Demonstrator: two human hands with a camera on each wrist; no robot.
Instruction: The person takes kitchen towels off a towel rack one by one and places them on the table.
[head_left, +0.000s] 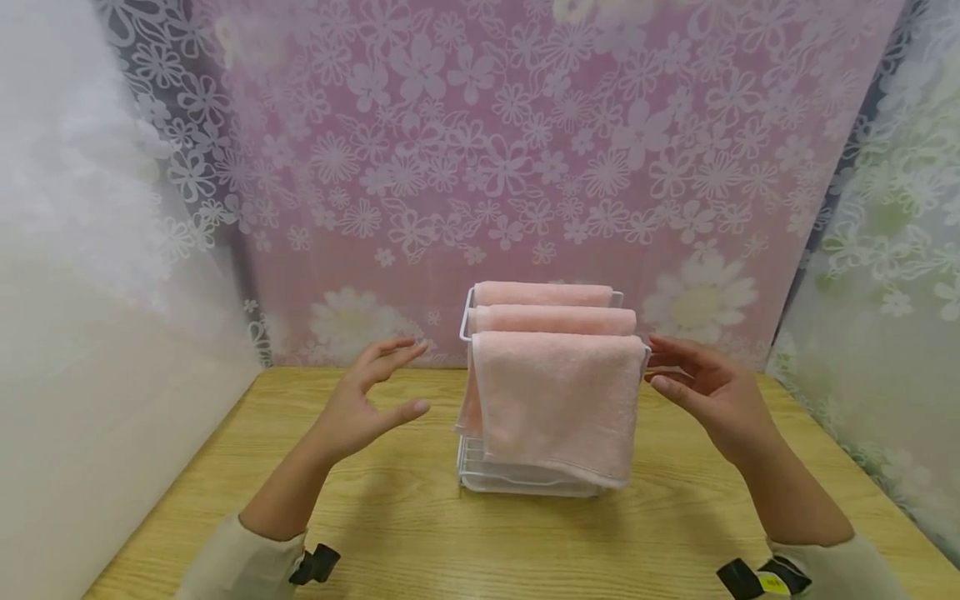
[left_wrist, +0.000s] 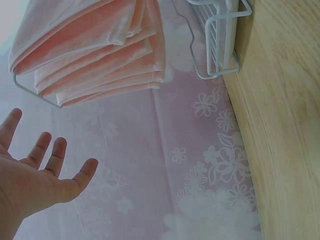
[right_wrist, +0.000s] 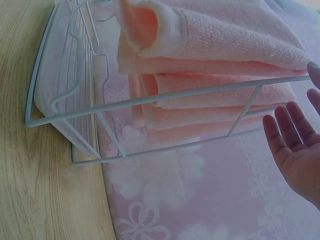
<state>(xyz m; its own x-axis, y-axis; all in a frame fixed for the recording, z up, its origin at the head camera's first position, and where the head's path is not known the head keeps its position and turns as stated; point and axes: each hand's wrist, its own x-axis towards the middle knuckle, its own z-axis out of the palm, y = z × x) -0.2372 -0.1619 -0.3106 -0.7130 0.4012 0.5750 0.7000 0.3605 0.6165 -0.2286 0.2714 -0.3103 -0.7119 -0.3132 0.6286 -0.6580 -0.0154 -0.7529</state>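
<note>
Hanging between left fingers (head_left: 396, 362) and right fingers (head_left: 681, 352): pink towels (head_left: 555, 408)

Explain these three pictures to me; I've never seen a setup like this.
There is no machine here: the left grip and right grip are a person's own bare hands. The wide picture comes from a camera worn on the head, looking forward and down; the other two come from cameras worn on the wrists, one each. On the wooden table stands a white wire rack, with pink towels draped over its upper bars. The left grip is open, apart from the rack, and empty. The right grip is close beside the rack's upper part; whether it touches is hard to tell.
</note>
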